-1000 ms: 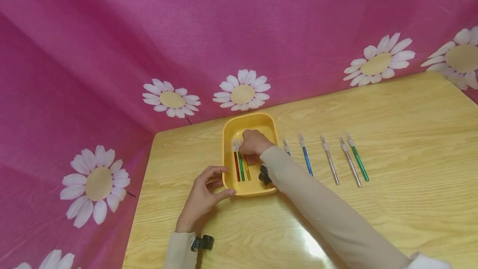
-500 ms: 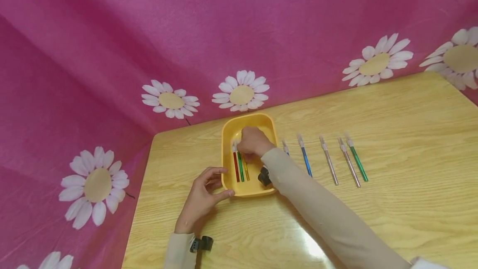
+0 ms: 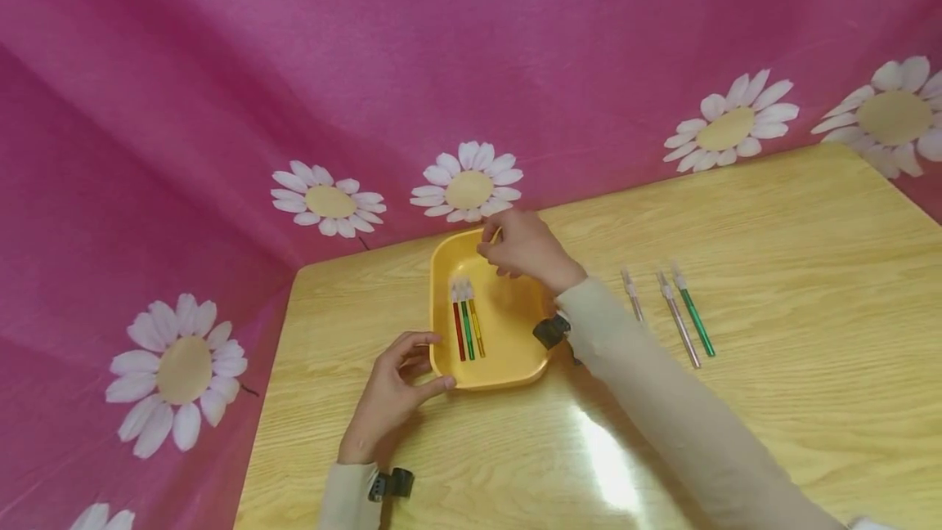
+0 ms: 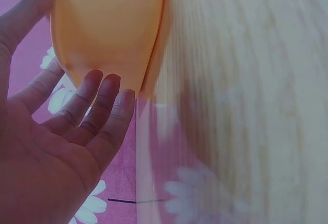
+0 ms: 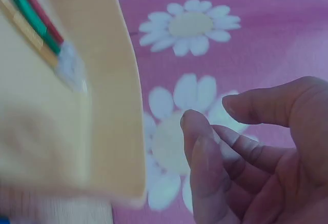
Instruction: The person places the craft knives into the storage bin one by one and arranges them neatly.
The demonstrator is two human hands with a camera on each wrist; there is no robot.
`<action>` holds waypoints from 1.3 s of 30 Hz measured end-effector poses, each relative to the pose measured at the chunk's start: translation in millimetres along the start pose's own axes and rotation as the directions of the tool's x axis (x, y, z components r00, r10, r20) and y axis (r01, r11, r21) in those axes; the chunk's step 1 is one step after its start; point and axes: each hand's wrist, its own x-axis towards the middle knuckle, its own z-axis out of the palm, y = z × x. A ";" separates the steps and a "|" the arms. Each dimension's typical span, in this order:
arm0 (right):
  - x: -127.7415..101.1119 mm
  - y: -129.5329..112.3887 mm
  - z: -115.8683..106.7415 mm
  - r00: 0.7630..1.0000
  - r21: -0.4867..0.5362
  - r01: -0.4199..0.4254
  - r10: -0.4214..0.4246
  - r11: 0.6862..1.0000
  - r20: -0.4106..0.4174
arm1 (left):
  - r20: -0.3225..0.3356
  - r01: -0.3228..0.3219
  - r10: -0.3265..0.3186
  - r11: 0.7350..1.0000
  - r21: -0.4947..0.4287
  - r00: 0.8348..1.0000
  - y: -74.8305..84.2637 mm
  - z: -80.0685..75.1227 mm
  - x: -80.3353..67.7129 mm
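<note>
A yellow tray (image 3: 515, 325) sits near the table's far left corner, with a red, a green and a yellow brush (image 3: 466, 325) lying side by side in its left half. My left hand (image 3: 441, 360) rests against the tray's near left corner, thumb on the near wall and fingertips on the left wall. In the left wrist view the left hand (image 4: 77, 34) has nearly straight fingers (image 4: 105, 98) touching the tray (image 4: 107, 24). My right hand (image 3: 495, 252) hovers over the tray's far rim, loosely curled. The right wrist view shows this right hand (image 5: 207, 111) empty beside the tray rim (image 5: 120, 106).
On the wooden table (image 3: 773, 252), right of my right sleeve, lie a clear-handled brush (image 3: 631, 297), another (image 3: 679, 321) and a green one (image 3: 695, 324). A pink daisy-print cloth (image 3: 471, 64) rises behind and to the left.
My right hand has let go of the brushes in the tray, risen and moved to the far rim. My sleeve now hides the blue brushes. My left hand stays put.
</note>
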 end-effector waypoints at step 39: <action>-120.5 185.7 -122.6 0.954 -0.321 -0.291 0.300 0.901 -0.022 | 0.003 -0.026 0.026 1.000 -0.005 1.000 -0.6 1.3 -1.6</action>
